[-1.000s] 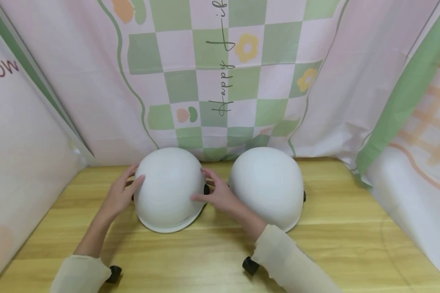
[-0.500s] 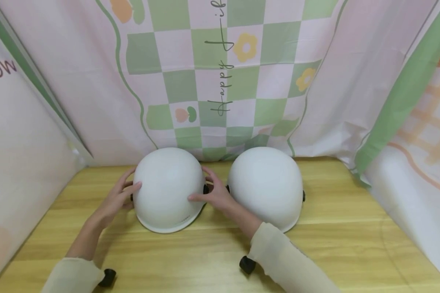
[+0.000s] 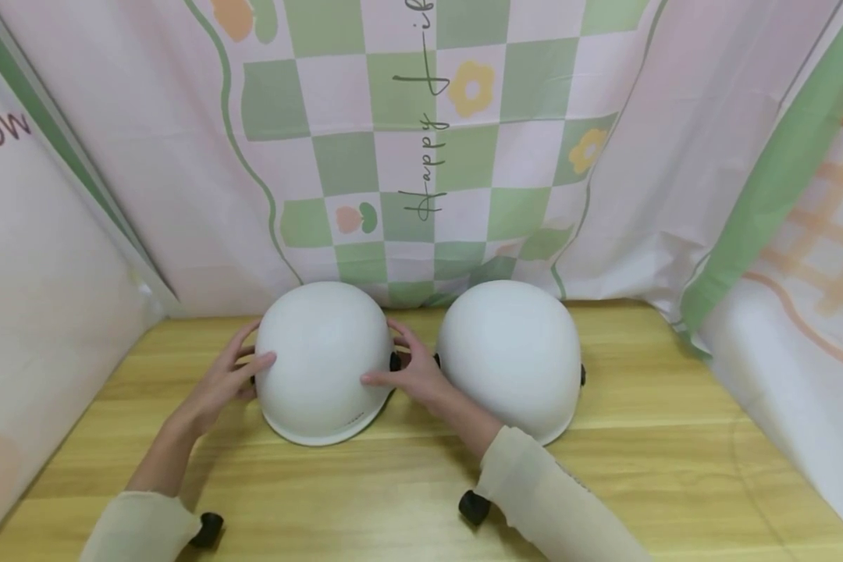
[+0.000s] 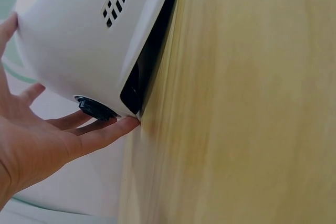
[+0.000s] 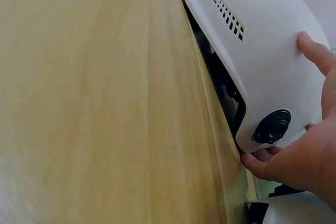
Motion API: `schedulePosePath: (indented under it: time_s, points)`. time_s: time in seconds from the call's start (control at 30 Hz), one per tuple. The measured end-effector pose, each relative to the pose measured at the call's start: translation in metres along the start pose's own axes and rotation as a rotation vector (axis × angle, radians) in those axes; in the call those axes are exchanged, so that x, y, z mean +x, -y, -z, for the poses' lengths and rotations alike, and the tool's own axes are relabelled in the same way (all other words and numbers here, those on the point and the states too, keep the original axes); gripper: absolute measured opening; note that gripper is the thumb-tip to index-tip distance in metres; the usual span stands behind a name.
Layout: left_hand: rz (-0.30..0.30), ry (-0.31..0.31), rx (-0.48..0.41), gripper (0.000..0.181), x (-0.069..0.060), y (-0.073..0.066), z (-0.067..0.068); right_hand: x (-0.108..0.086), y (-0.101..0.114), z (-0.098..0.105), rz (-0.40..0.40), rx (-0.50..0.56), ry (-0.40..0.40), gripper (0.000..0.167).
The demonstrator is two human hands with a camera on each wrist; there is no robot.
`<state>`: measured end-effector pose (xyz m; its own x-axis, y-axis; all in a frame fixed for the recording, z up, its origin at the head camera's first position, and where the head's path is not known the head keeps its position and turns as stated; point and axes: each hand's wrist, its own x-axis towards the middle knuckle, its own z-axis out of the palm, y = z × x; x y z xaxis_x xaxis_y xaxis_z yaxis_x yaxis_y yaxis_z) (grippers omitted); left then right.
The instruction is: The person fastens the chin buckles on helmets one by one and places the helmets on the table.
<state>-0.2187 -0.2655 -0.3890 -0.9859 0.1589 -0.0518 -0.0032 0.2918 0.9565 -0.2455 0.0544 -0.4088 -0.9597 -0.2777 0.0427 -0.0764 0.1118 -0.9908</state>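
Observation:
Two white helmets stand side by side on the wooden table, dome up. My left hand (image 3: 226, 381) grips the left helmet (image 3: 323, 359) at its left side. In the left wrist view the thumb lies on the shell and a fingertip touches the lower rim near a black round knob (image 4: 95, 108). On the other side my right hand (image 3: 421, 376) holds the same helmet, thumb on the shell (image 5: 273, 40), fingers near the rim by another black knob (image 5: 273, 126). Vent slots show in both wrist views. The right helmet (image 3: 509, 359) stands just beyond the right hand, untouched by the left.
The wooden table (image 3: 365, 507) extends in front of the helmets. Behind them hangs a checked green-and-white curtain (image 3: 464, 156), with more printed fabric at left and right. Black cylindrical devices (image 3: 474, 507) sit at both wrists.
My left hand has shifted slightly down and left, its thumb lower on the shell. The right hand has barely moved. Both helmets stay in place.

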Motion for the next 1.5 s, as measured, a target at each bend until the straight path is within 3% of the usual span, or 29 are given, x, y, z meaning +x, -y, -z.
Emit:
schedulePosePath:
  time_s: [0.57, 1.17, 1.5]
  points:
    - [-0.056, -0.001, -0.002, 0.074, -0.002, 0.003, 0.001, -0.005, 0.003, -0.001, 0.039, -0.060, 0.000, 0.097]
    - [-0.054, -0.011, -0.060, 0.068, -0.007, 0.004, 0.000, -0.016, 0.029, 0.004, 0.025, -0.117, -0.055, 0.086]
    - [-0.049, 0.002, -0.089, 0.066, -0.009, 0.003, -0.001, -0.019, 0.039, 0.007, 0.064, -0.153, -0.061, 0.080]
